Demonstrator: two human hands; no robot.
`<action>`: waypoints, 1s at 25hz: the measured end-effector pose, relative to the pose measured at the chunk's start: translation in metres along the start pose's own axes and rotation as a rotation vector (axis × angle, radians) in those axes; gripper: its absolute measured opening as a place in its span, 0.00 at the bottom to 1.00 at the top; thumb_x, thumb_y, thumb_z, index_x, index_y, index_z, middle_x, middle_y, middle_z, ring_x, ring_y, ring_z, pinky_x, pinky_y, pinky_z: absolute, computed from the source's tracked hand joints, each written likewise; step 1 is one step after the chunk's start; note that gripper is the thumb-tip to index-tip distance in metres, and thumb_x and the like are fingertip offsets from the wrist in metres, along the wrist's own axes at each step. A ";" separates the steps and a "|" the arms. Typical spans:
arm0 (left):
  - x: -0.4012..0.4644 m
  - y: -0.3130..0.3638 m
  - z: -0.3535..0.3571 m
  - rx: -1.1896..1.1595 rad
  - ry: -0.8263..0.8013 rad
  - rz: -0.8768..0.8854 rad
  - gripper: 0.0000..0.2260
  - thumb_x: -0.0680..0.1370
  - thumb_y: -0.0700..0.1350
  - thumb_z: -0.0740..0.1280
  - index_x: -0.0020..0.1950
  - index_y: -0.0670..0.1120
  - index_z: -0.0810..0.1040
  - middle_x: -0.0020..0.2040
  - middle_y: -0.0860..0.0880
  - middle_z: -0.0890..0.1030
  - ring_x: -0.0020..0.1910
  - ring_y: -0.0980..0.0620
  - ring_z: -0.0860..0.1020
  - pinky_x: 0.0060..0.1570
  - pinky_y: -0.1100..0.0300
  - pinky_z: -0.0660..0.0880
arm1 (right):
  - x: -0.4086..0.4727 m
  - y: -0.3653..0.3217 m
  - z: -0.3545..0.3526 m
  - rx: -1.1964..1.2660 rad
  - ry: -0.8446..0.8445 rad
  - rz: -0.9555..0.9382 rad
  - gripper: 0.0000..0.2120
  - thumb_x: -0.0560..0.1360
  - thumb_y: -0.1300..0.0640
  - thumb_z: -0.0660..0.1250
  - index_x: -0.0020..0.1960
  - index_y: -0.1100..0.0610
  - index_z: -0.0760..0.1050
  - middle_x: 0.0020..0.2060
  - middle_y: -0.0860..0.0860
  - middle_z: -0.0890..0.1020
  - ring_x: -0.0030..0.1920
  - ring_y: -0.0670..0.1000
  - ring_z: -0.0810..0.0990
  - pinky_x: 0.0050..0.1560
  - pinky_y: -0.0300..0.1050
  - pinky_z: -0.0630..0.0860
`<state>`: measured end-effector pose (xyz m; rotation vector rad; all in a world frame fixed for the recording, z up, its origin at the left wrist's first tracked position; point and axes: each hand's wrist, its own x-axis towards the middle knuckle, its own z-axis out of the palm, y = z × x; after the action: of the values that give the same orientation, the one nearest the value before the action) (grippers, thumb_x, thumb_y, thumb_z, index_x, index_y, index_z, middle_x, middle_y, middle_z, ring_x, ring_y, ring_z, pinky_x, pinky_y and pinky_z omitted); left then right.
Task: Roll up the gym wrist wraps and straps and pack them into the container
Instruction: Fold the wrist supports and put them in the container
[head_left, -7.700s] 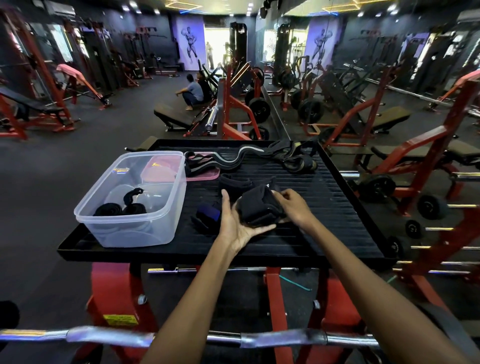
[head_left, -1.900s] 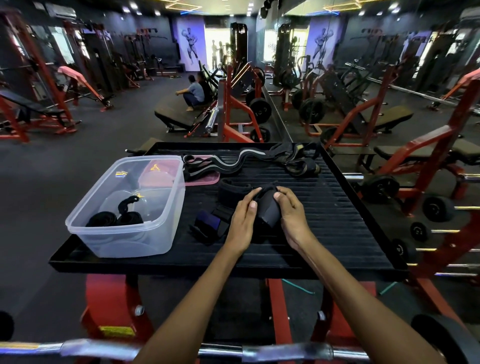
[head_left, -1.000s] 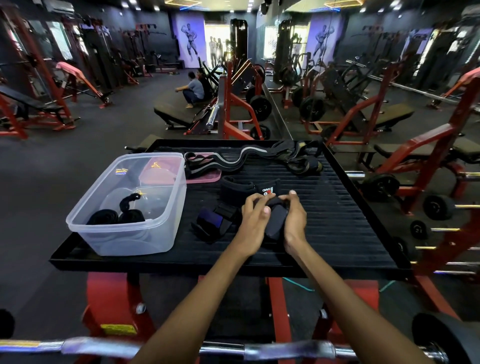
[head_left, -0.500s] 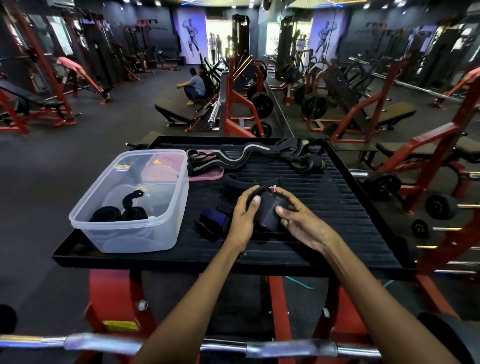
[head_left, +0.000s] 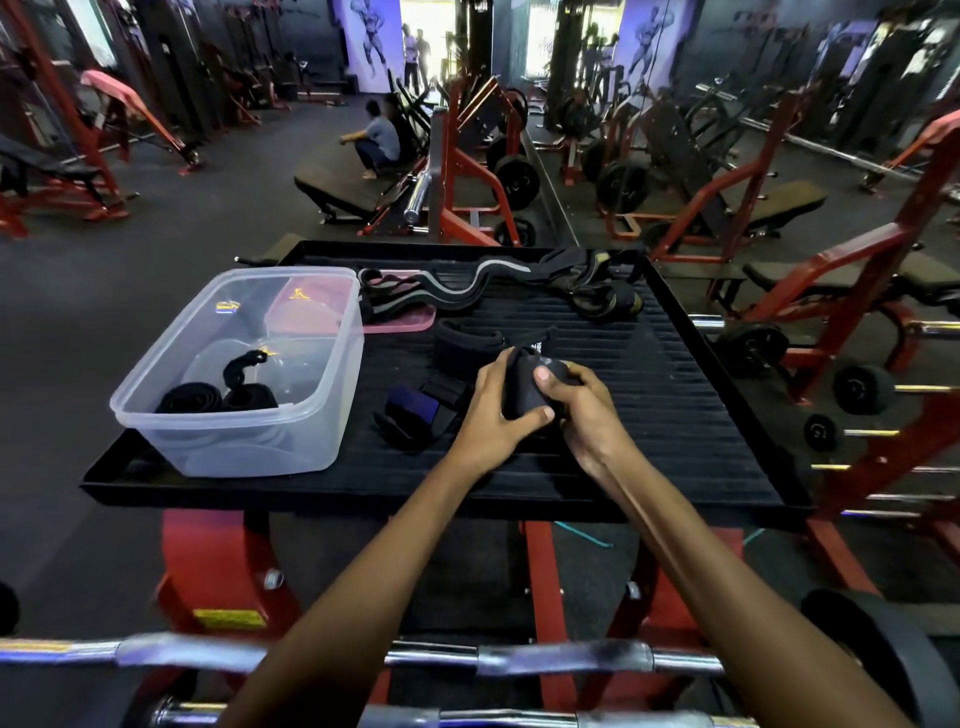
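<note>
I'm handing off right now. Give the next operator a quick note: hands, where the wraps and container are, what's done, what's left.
Left hand and right hand both grip a black wrap, nearly rolled, above the black tray.
Clear container sits at the tray's left with two black rolls inside.
Left to do: finish this roll and pack it, then the blue-and-black wrap, the black cuff behind the hands, and the long straps at the far edge.

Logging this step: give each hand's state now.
Left hand: closed around the black wrist wrap, thumb underneath.
Right hand: also gripping that wrap, thumb on top.
</note>
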<state>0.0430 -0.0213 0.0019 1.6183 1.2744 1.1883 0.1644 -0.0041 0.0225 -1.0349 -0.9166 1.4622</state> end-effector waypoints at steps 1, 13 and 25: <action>0.000 0.000 -0.001 -0.021 -0.004 -0.006 0.39 0.69 0.47 0.72 0.75 0.46 0.57 0.69 0.50 0.63 0.68 0.58 0.64 0.66 0.67 0.61 | -0.002 -0.001 0.001 -0.046 0.012 -0.021 0.21 0.71 0.62 0.71 0.62 0.65 0.71 0.52 0.56 0.79 0.50 0.53 0.79 0.45 0.42 0.78; 0.022 0.041 0.096 0.116 -0.472 0.197 0.43 0.62 0.47 0.78 0.73 0.46 0.62 0.67 0.47 0.63 0.68 0.52 0.65 0.70 0.63 0.61 | -0.069 -0.042 -0.133 -0.745 0.179 -0.302 0.46 0.56 0.61 0.82 0.68 0.56 0.64 0.60 0.51 0.73 0.62 0.48 0.73 0.63 0.34 0.70; 0.020 0.026 0.093 -0.081 -0.641 0.035 0.39 0.67 0.32 0.74 0.70 0.55 0.60 0.69 0.52 0.66 0.70 0.55 0.66 0.64 0.67 0.66 | -0.091 -0.033 -0.136 -0.883 0.398 -0.283 0.39 0.59 0.61 0.80 0.66 0.60 0.67 0.58 0.53 0.72 0.57 0.47 0.70 0.53 0.28 0.63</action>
<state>0.1407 -0.0086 0.0037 1.7648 0.7768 0.6382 0.3083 -0.0892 0.0196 -1.6672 -1.3737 0.5439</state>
